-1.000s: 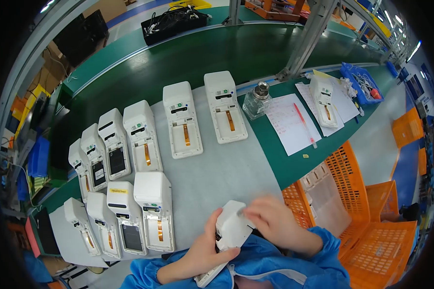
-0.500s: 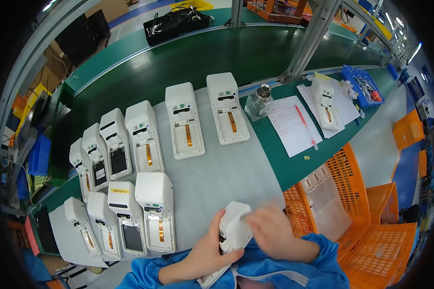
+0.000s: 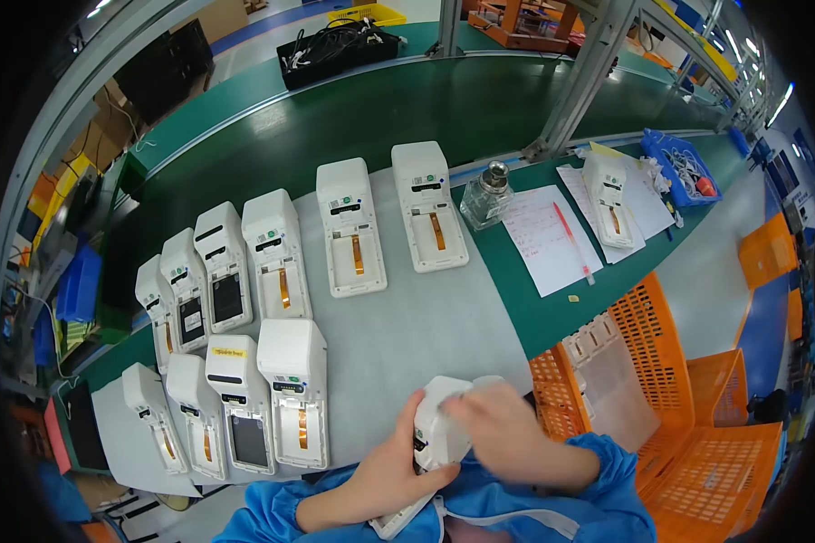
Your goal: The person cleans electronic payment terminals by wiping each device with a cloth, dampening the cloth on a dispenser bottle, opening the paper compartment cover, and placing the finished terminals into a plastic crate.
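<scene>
My left hand (image 3: pixel 388 472) is wrapped round a white handheld terminal (image 3: pixel 440 418), held tilted in front of my blue jacket. The thumb lies along its near side and the fingers along the far side. My right hand (image 3: pixel 509 436) is at the terminal's upper end, fingers bent and pressed together against the casing. A small whitish piece (image 3: pixel 489 381) shows just behind those fingers; its kind is unclear. On the grey mat (image 3: pixel 380 353) to the left stand several similar terminals (image 3: pixel 292 389), with open bays showing orange ribbon cables or black inserts.
A glass bottle with a metal top (image 3: pixel 487 195) stands beside written sheets and a red pen (image 3: pixel 571 242). Another terminal (image 3: pixel 608 199) lies on papers near a blue tray (image 3: pixel 684 167). Orange crates (image 3: pixel 656 362) are at the right. A metal post (image 3: pixel 584 81) rises behind.
My right hand has shifted slightly left over the terminal's top, and the whitish piece now shows behind it. The left hand keeps its hold. The view has shifted slightly.
</scene>
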A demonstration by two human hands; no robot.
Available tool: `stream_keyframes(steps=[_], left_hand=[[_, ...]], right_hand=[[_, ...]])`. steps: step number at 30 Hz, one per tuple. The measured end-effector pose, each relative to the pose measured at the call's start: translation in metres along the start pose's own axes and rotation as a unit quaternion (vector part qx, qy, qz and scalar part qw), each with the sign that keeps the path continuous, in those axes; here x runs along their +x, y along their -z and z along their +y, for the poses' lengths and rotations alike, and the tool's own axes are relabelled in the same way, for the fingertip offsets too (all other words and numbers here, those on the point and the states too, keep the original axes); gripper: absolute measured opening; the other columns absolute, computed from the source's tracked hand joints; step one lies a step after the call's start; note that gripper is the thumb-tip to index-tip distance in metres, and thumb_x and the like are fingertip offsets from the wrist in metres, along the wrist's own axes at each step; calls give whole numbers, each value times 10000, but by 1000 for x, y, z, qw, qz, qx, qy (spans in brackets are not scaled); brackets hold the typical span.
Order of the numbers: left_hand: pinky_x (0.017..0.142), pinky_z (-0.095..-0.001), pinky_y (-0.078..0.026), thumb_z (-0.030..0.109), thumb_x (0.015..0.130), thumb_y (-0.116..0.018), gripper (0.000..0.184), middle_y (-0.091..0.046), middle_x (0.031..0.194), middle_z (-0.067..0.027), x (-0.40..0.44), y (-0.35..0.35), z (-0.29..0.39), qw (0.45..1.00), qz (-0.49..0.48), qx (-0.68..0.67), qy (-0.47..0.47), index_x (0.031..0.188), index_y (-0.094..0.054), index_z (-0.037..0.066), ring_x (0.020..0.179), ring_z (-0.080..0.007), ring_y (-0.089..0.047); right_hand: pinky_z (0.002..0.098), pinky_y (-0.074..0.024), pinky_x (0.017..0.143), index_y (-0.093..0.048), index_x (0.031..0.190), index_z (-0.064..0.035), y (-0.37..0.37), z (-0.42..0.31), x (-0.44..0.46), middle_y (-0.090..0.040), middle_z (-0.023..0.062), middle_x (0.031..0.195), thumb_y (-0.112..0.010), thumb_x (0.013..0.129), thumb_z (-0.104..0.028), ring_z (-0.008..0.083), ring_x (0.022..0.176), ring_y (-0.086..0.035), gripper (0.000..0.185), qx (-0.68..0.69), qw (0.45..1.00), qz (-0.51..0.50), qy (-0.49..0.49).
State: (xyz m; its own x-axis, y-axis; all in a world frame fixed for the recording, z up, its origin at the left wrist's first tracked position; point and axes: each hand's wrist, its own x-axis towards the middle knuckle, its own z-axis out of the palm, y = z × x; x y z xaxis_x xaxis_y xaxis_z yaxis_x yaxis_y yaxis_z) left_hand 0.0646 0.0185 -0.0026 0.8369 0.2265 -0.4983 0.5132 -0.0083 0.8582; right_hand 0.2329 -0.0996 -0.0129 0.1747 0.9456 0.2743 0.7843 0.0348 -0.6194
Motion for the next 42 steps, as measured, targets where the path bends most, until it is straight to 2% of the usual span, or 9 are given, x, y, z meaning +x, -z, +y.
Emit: stream_keyframes(steps=[10, 12, 14, 17, 25, 28, 32, 36, 42], left_hand=[[880, -381, -498, 426, 819, -675, 1058, -551, 1213, -325, -1, -1, 7, 999, 7, 36, 0, 1499, 15, 1, 1021, -410, -638], [888, -381, -494, 426, 820, -674, 1061, -549, 1215, -326, -2, -2, 9, 999, -4, 24, 23, 1500, 23, 5, 1035, -413, -631], [895, -381, -491, 428, 822, -673, 1063, -547, 1218, -327, -1, -4, 2, 1000, 8, 23, 5, 1501, 30, 10, 1046, -416, -625], [901, -385, -488, 435, 820, -677, 1073, -550, 1220, -322, 0, -6, -7, 999, 26, 38, -29, 1501, 34, 9, 1056, -418, -619], [998, -372, -431, 393, 771, -756, 1205, -395, 1360, -360, -4, -6, -2, 995, 76, -15, -68, 1440, 110, -113, 1238, -394, -501], [1009, -380, -424, 381, 745, -789, 1241, -365, 1381, -354, 0, -6, 11, 981, 156, 31, -108, 1429, 110, -132, 1261, -393, -477], [1006, -396, -428, 396, 724, -806, 1262, -383, 1369, -341, 19, -8, 8, 974, 194, 27, -114, 1433, 96, -127, 1251, -387, -486], [997, -395, -436, 322, 834, -715, 1039, -422, 1347, -305, 31, -16, -25, 974, 134, -154, -93, 1450, -1, -113, 1215, -363, -510], [1041, -453, -415, 541, 994, -335, 634, -488, 1368, -119, 17, -12, -48, 877, 3, -481, -5, 1436, -328, 85, 1243, -277, -499]], right_hand=[[392, -469, 828, -664, 1071, -40, 37, -3, 6, -623, 158, 991, -576, 774, -36, 330, 917, -581, 310, -53, 993, 33, -100], [435, -469, 809, -616, 1130, -42, 17, -4, -14, -599, 146, 1012, -604, 743, -25, 323, 911, -586, 387, -6, 998, -10, 70], [429, -474, 811, -611, 1142, -35, 1, 5, -14, -593, 150, 1037, -595, 748, -16, 330, 908, -583, 395, 19, 997, -1, 71], [381, -488, 805, -651, 1102, -31, 4, 32, -3, -597, 146, 1006, -598, 779, -7, 321, 909, -585, 328, -96, 992, 50, -59], [282, -486, 796, -675, 1023, 7, 9, 31, -19, -638, 98, 967, -576, 909, -13, 192, 905, -625, 152, 178, 949, 195, -173], [260, -493, 794, -640, 1073, 22, -23, 25, -20, -646, 71, 973, -555, 945, -36, 153, 873, -624, 165, 551, 738, 273, -277], [246, -498, 778, -589, 1097, 1, -50, 20, 13, -646, 51, 985, -541, 979, -103, 110, 859, -610, 165, 651, 602, 374, -273], [232, -481, 741, -603, 1054, -23, -50, 11, 29, -629, 19, 932, -544, 986, -160, 86, 829, -587, 165, 563, 661, 395, -298], [221, -467, 760, -576, 1086, 2, -67, 12, 16, -624, 43, 955, -506, 1001, -130, 77, 840, -561, 172, 498, 753, 370, -218]])
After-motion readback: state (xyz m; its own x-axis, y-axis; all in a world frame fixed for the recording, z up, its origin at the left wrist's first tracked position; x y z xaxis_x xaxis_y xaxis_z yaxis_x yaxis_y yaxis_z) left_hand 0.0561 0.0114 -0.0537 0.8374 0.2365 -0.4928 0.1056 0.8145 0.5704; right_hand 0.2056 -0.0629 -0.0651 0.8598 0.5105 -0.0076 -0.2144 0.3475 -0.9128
